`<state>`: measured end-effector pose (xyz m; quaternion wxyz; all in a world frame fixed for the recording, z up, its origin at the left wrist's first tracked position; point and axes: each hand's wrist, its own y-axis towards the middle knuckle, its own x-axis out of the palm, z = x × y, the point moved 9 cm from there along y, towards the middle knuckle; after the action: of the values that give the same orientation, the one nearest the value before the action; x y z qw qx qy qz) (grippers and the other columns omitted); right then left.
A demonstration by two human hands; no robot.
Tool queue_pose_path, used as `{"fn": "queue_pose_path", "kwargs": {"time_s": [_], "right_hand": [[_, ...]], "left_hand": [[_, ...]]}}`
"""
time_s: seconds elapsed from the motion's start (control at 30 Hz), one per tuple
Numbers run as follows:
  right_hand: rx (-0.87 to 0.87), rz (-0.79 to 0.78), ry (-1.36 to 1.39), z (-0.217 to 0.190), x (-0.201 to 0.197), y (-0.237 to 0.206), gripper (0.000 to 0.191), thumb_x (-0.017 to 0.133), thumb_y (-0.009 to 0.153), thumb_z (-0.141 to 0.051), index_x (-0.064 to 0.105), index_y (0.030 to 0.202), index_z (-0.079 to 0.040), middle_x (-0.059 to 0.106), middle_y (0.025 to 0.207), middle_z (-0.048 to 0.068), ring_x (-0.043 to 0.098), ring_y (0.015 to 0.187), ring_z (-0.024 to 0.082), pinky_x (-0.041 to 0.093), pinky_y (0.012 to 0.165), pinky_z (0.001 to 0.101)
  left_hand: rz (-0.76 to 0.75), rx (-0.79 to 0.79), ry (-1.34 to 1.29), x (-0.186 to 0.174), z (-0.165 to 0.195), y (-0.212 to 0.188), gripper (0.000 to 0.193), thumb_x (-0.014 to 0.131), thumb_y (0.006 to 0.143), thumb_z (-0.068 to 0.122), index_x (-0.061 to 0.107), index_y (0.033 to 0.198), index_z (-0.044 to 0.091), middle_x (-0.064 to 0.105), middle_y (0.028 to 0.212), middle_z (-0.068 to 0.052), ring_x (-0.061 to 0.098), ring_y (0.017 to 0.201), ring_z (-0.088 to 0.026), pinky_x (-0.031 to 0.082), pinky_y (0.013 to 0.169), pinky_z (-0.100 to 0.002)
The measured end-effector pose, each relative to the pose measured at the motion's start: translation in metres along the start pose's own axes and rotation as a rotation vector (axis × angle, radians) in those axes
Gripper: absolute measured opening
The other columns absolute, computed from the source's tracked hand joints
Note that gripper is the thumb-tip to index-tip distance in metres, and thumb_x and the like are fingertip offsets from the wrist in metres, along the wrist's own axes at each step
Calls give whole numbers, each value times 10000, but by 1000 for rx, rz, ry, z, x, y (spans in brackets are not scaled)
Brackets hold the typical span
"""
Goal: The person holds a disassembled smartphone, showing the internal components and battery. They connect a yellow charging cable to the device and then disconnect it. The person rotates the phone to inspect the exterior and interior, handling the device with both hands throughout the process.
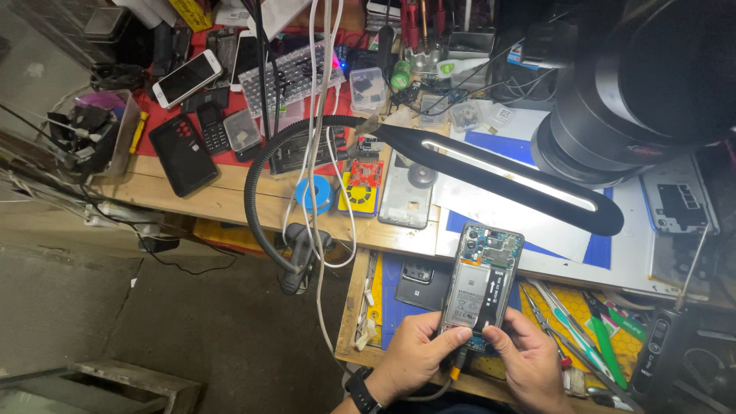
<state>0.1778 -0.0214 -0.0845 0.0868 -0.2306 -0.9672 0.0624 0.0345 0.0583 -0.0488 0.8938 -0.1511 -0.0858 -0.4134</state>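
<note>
Holding an opened phone (481,277) with its back cover removed, the 2 hands meet at its near end, low in the scene and right of centre. The step in hand appears to be work at the phone's bottom edge, and it is best done with the body kept steady in one hand while only light pressure is applied beside the battery, so that the exposed board at the far end is not flexed.

The left hand (414,354) is closed on the phone's near left edge, thumb laid across the lower face. The right hand (529,359) is closed on the near right corner, thumb tip pressed against the face just beside the battery. Whether something small is pinched under that thumb cannot be told.

The phone is tilted, its far end raised above the blue mat (392,295) on the counter (230,201), just under the black lamp head (506,178). Pliers and tweezers (590,337) lie near, to the right.
</note>
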Motion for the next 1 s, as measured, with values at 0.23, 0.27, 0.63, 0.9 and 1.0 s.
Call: {"fn": "queue_pose_path", "kwargs": {"time_s": [0.23, 0.27, 0.63, 0.9, 1.0], "right_hand": [[24, 10, 59, 14, -3, -1, 414, 671, 923, -67, 633, 1312, 69, 741, 1158, 145, 692, 1060, 180, 542, 940, 318], [26, 7, 55, 18, -4, -1, 419, 669, 921, -71, 627, 1316, 64, 741, 1164, 140, 691, 1061, 177, 542, 939, 317], [13, -17, -34, 9, 17, 3, 380, 643, 950, -71, 637, 1307, 56, 750, 1143, 121, 686, 1053, 165, 543, 936, 307], [-31, -88, 57, -3, 47, 13, 367, 626, 964, -63, 610, 1309, 60, 715, 1180, 96, 652, 1091, 141, 520, 961, 292], [1, -132, 114, -46, 16, -11, 305, 593, 1010, -78, 632, 1270, 76, 714, 1150, 100, 653, 1053, 144, 533, 933, 302]], "left_hand": [[-13, -53, 33, -1, -1, -2, 260, 674, 1014, 212, 749, 1162, 11, 754, 989, 5, 638, 888, -21, 533, 774, -207], [-14, -59, 25, -2, -3, -2, 260, 673, 1012, 211, 747, 1162, 12, 754, 993, 6, 640, 889, -21, 535, 777, -207], [-18, -39, 35, -16, -15, 0, 252, 675, 1010, 211, 732, 1149, 9, 734, 962, 15, 626, 871, -27, 529, 763, -214], [6, 79, 58, -36, -16, 2, 386, 647, 999, 119, 530, 1342, -15, 714, 1104, -59, 655, 985, -91, 558, 854, -248], [-79, 29, -182, 20, 11, -10, 448, 625, 998, 80, 458, 1400, -27, 668, 1209, -98, 671, 1066, -146, 600, 917, -311]]}}
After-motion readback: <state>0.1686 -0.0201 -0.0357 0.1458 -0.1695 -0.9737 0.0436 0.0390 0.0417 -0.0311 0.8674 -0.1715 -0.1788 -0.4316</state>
